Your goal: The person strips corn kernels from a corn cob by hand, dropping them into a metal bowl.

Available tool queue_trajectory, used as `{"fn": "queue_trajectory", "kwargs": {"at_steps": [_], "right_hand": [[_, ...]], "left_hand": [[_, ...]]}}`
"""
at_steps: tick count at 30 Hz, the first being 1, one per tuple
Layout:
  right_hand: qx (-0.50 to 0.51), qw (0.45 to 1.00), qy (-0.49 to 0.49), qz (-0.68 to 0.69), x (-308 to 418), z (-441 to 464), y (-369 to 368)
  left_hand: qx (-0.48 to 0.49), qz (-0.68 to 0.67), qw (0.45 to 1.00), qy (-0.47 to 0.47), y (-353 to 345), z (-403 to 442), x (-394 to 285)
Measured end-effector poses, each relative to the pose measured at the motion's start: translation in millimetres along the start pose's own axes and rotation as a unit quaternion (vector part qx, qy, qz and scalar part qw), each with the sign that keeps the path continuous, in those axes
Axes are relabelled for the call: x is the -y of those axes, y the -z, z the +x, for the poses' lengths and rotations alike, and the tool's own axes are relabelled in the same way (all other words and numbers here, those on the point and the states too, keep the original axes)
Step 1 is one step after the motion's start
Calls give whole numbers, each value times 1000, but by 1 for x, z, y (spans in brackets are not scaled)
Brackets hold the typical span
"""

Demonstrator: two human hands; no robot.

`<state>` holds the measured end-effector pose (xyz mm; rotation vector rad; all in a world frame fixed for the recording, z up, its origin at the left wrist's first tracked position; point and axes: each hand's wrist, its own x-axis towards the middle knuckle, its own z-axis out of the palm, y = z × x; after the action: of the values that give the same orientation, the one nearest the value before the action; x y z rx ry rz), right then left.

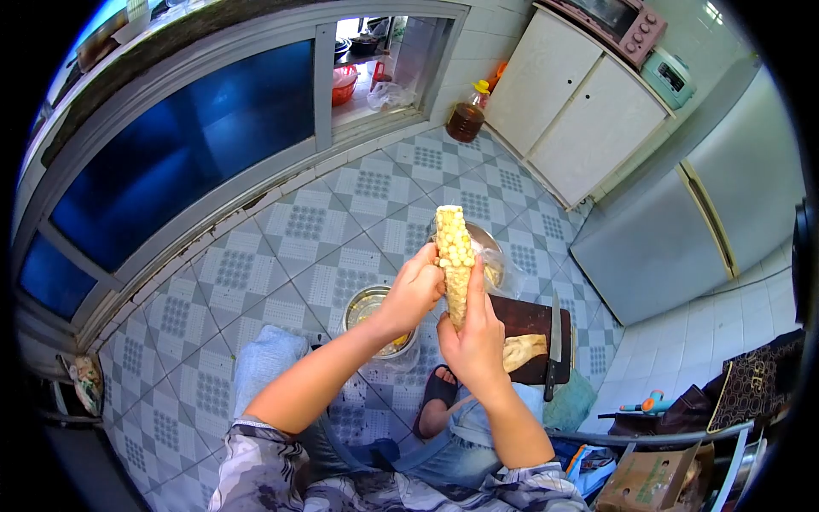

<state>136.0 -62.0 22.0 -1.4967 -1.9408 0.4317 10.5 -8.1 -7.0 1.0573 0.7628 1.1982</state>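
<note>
An ear of corn [454,241] is held upright in front of me, with pale yellow kernels on its upper part and a barer, tan lower part. My left hand [414,290] grips its left side, fingers curled and thumb pressed near the kernels. From below, my right hand [473,346] wraps round the tapered end, its index finger stretched up along the cob. Under my left wrist, a metal bowl [351,317] on the floor contains yellow bits. Behind the corn stands another round container [488,241] with a clear plastic bag, partly hidden.
A dark cutting board [533,317] at right bears a knife [555,341] and a pale tan piece [522,350]. My sandalled foot [437,394] is beside it. A fridge [657,239], white cabinet [572,98] and bottle of brown liquid [467,119] stand farther off.
</note>
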Motion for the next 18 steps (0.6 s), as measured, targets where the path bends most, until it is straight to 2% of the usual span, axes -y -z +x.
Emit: {"fn": "queue_trajectory", "kwargs": {"at_steps": [2,5,8,10,14,17,18], "right_hand": [[-6,1000,3,7,-3,2,1],[-9,1000,25,-7,-9,4,1],[-18,998,40,46,-16,4,-2],[-2,975,-24,220,-22,4,-4],[-2,969,-1,249,-24,5,-3],[18,967,-28,251,-17,6,2],[43,946,-76,311,-12,6,6]], "left_hand": [[54,-123,988,75,1,0,-4],[59,-114,989,75,-2,-1,-9],[60,-110,989,75,0,2,-4],[67,-128,987,77,0,1,-9],[84,-150,981,87,4,3,-10],[82,-213,965,132,10,5,-7],[82,-213,965,133,12,7,-7]]}}
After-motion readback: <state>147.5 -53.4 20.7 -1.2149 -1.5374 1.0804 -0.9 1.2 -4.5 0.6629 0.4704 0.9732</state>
